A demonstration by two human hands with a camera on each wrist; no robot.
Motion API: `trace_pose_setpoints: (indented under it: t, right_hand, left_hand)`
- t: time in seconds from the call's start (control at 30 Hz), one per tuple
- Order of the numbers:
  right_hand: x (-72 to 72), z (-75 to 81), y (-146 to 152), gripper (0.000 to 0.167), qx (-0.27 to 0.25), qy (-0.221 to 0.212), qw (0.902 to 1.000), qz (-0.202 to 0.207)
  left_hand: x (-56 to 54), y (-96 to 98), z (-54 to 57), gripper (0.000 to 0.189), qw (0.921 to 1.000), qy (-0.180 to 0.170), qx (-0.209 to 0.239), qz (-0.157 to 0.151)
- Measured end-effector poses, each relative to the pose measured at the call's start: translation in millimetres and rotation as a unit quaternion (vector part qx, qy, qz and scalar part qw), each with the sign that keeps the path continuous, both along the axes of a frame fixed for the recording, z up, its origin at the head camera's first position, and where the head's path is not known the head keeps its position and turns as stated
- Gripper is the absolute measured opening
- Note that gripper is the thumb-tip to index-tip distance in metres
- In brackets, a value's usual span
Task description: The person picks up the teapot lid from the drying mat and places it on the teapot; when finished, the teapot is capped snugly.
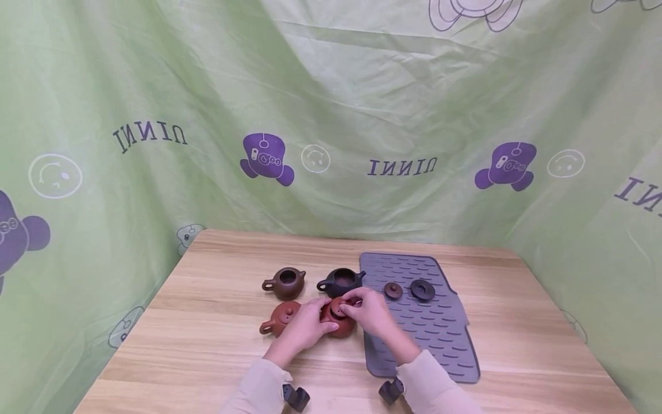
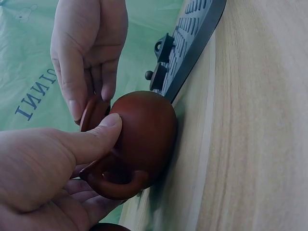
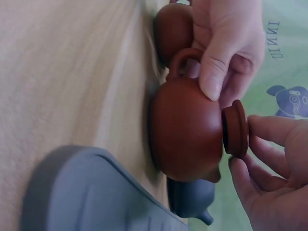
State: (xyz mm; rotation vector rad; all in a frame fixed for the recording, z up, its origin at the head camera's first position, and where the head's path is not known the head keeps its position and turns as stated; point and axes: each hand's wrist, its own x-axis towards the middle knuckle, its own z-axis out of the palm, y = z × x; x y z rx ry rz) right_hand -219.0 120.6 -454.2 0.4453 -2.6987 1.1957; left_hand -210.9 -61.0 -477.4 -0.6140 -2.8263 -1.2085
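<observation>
A red clay teapot (image 1: 343, 330) stands on the table. My left hand (image 1: 309, 326) holds it by the handle side, thumb on its upper body in the left wrist view. The fingers of my right hand (image 1: 370, 310) pinch the red teapot lid (image 3: 236, 129) by its edge. In the right wrist view the lid hovers just over the pot's mouth, with a thin gap between them. Left of my left hand sits another red teapot (image 1: 281, 316), its lid on. Behind stand a brown teapot (image 1: 291, 287) and a black teapot (image 1: 338, 285), both without lids.
A grey ribbed mat (image 1: 424, 333) lies on the wooden table (image 1: 196, 333) to the right. On it rest a brown lid (image 1: 393, 291) and a black lid (image 1: 422, 290). Green printed cloth (image 1: 331, 103) hangs around the table.
</observation>
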Motion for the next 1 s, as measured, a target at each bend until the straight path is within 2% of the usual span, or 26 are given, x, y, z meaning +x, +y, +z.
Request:
trace_pose_setpoints:
  t: [0.4,0.6,0.7,0.83,1.0]
  right_hand:
    - [3.2,-12.1,-4.7,0.011,0.032,0.052,0.9981,-0.001]
    - [3.7,-13.1,-2.7,0.012,0.022,0.053,0.9983,-0.001]
    - [1.9,-9.4,3.2,0.012,0.005,0.031,0.9994,-0.013]
    - [-4.0,-3.1,16.0,0.011,-0.006,0.019,0.9989,-0.042]
    - [-13.7,0.4,33.9,0.014,0.005,0.033,0.9963,-0.079]
  left_hand:
    - [0.9,0.9,2.1,0.052,1.0000,-0.005,-0.003,0.004]
    - [-0.1,0.1,2.5,0.054,0.9999,-0.008,-0.012,-0.002]
    - [-2.0,-1.8,4.5,0.060,0.9995,-0.017,-0.019,-0.016]
    - [-4.8,-9.9,14.1,0.069,0.9992,-0.034,0.000,-0.023]
    - [-14.0,-31.7,30.1,0.067,0.9996,-0.019,0.022,-0.005]
